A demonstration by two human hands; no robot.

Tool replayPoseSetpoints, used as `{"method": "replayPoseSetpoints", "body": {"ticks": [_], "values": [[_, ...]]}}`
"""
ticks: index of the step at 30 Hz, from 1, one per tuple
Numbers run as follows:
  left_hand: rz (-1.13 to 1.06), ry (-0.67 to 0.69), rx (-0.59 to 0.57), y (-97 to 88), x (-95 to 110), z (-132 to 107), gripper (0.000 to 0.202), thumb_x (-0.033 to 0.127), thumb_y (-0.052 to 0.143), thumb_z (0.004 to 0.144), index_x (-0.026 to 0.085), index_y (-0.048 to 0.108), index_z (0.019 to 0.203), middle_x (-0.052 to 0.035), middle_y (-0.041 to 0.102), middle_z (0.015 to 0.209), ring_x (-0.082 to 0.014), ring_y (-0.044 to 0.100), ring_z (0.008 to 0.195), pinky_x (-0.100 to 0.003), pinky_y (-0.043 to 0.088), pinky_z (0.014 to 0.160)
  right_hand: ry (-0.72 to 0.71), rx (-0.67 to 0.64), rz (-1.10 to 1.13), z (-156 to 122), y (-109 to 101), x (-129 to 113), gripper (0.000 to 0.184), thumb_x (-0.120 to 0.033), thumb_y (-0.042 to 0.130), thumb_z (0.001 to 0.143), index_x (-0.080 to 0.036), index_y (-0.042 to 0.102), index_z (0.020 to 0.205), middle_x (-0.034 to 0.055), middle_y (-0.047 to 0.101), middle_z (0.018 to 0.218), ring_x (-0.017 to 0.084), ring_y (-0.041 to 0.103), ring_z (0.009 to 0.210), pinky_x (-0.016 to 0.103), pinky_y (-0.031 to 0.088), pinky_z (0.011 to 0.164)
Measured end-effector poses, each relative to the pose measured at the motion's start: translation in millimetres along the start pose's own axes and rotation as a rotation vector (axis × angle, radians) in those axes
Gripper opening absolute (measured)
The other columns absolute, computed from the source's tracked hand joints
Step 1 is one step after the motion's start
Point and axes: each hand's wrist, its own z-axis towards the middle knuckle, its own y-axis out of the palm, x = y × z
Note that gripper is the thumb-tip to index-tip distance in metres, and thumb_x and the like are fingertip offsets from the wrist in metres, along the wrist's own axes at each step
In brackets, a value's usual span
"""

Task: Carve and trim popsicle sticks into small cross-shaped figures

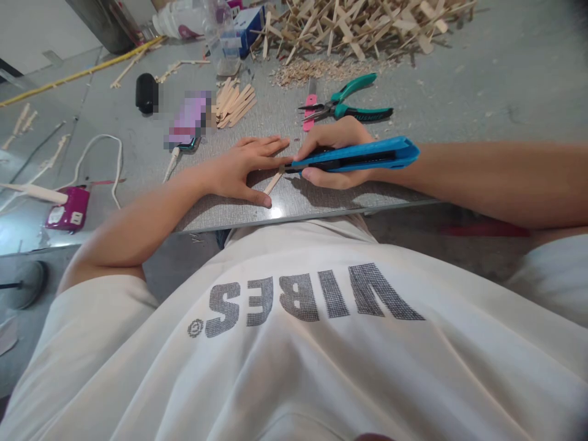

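Note:
My left hand (243,168) lies flat with fingers stretched out, pressing a wooden craft stick (272,183) onto a grey board (220,211). My right hand (333,153) is closed round a blue utility knife (367,155), whose blade tip meets the stick just beside my left fingertips. Most of the stick is hidden beneath my left hand.
Green-handled pliers (349,104) and a pink strip (309,116) lie just behind my right hand. A stack of craft sticks (234,103), a phone (188,119), a black cylinder (146,93) and a purple device with white cable (68,208) sit left. A heap of cut sticks (358,24) fills the back.

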Motion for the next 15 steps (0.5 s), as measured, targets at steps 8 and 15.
{"method": "replayPoseSetpoints", "body": {"ticks": [8,15], "values": [[-0.010,-0.035,-0.025,-3.4,9.3,-2.7,0.134,0.116,0.038,0.079,0.028,0.039,0.180,0.0022,0.013,0.197,-0.0408,0.016,0.183,-0.061,0.011,0.149,-0.026,0.015,0.022,-0.3,1.1,-4.5,0.029,-0.051,0.064,0.110,-0.022,0.070,0.111,0.0003,0.073,0.086,0.013,0.062,0.073,0.029,0.053,0.072],[-0.029,-0.003,0.026,0.2,4.0,-0.6,0.136,0.117,0.044,0.077,0.024,0.050,0.176,-0.0130,0.024,0.194,-0.0490,0.023,0.180,-0.068,0.017,0.145,-0.046,-0.015,0.015,0.2,1.9,-2.5,0.018,-0.044,0.060,0.108,-0.027,0.066,0.111,-0.0020,0.071,0.084,0.015,0.060,0.066,0.033,0.051,0.066]]}}
